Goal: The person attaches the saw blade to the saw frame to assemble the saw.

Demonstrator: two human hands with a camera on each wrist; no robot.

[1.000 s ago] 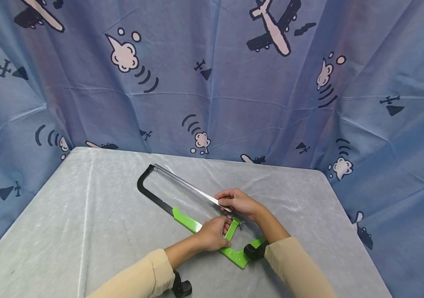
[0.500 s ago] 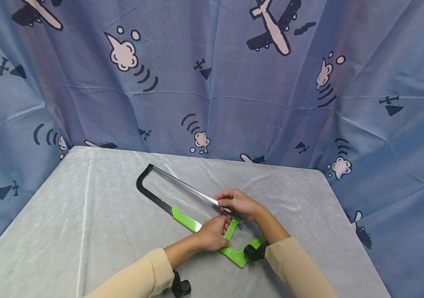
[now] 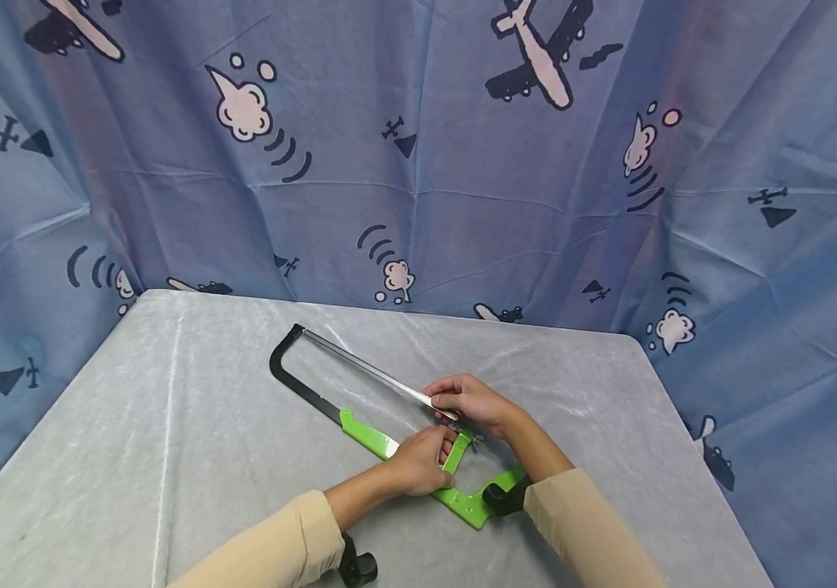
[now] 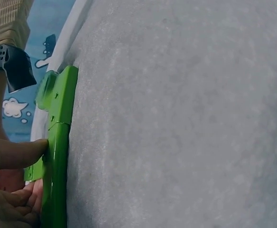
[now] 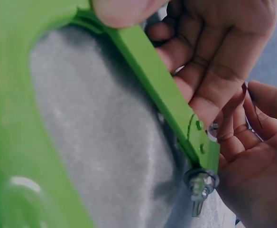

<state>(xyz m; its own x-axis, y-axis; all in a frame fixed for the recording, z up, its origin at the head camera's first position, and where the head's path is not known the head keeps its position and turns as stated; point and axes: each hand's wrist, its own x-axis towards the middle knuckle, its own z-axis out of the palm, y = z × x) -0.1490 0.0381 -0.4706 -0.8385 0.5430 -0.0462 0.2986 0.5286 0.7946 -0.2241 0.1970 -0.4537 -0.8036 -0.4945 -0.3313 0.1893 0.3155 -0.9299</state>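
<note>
Pinching the near end of the hacksaw blade (image 3: 370, 368) beside the hacksaw frame (image 3: 368, 435).
In the head view, my right hand (image 3: 471, 402) is closing thumb and fingers on the blade, while my left hand (image 3: 418, 465) is curling round the frame's green upright (image 3: 458, 454); both saw parts are lying over the gray cloth-covered table (image 3: 227, 441), the blade's far end meeting the black front corner. In the left wrist view, my left thumb (image 4: 20, 153) is pressing on the green frame. In the right wrist view, a threaded bolt (image 5: 198, 185) is jutting from the upright, with a small stud (image 5: 213, 127) nearby; whether the blade is touching it, I cannot tell. Seemingly I'm working the blade's end at its mount, the next move calling for a steady frame and a fine pinch.
</note>
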